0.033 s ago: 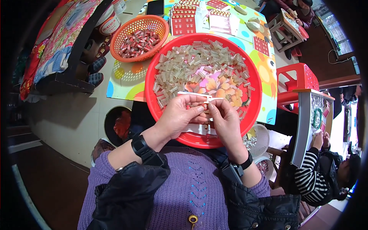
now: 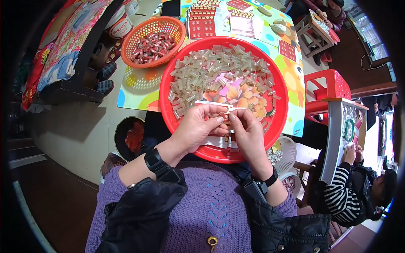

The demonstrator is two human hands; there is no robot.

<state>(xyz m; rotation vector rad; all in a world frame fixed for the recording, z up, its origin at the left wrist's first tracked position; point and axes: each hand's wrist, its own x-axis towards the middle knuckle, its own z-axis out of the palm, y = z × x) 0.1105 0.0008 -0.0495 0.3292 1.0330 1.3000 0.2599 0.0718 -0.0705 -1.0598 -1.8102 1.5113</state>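
Over the near part of a red round tray [image 2: 165, 90], my two hands meet. My left hand [image 2: 193, 130] is closed, thumb and fingers pinching a small red piece with a light mark [image 2: 226, 117]. The thumb and fingertips of my right hand [image 2: 249, 131] close on the same piece from the other side. Whether it is a label alone or a label on a tube, I cannot tell. A thin white strip [image 2: 206, 102] sticks out just beyond my fingers. White material [image 2: 213, 141] shows below my hands. Many short clear tubes [image 2: 190, 69] lie in the tray.
Left of the tray stands an orange basket [image 2: 179, 31] of red-wrapped tubes. Red label sheets [image 2: 201, 27] and a black phone [image 2: 171, 8] lie on the far table. A white basket [image 2: 289, 154] is at the lower right, near a red stool [image 2: 322, 80]. Another person [image 2: 344, 196] works at right.
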